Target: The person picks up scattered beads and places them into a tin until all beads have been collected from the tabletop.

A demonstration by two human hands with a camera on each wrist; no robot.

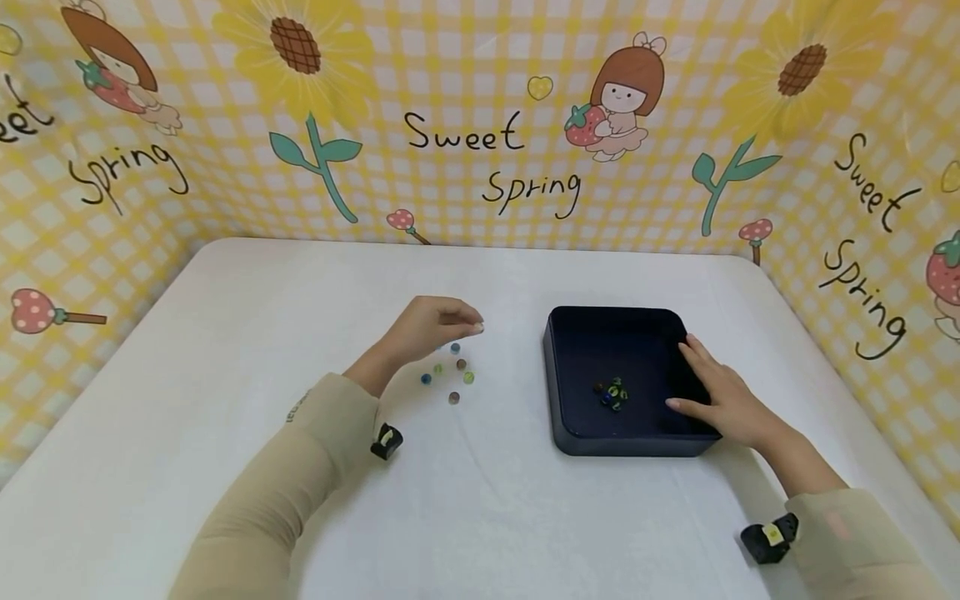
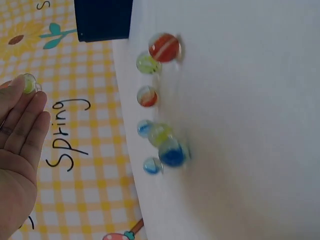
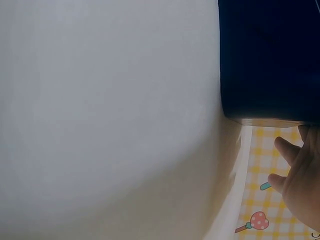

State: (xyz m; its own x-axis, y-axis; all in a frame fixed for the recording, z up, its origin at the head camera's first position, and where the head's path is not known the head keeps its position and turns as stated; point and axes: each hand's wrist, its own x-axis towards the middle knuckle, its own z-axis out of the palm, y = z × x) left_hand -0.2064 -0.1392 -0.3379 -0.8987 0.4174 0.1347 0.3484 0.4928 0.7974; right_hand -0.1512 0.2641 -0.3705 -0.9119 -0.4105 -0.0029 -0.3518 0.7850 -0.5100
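Observation:
My left hand (image 1: 431,329) is raised over the white table, left of the box. Between its thumb and fingertips it pinches a clear marble with a yellow-green swirl (image 2: 29,84). Below that hand lie several loose glass marbles, among them a red one (image 2: 165,47) and a blue one (image 2: 172,152). A dark blue square box (image 1: 622,333) stands to the right, with a small cluster of marbles (image 1: 615,394) on its floor. At the box's right rim rests my right hand (image 1: 731,406), its fingers extended and spread, the thumb reaching over the edge.
The white table (image 1: 480,517) runs back to a yellow checked cloth (image 1: 465,75) printed with flowers and lettering, which rises behind and at both sides. Each sleeve cuff carries a small black wrist camera, one of them the left camera (image 1: 386,442).

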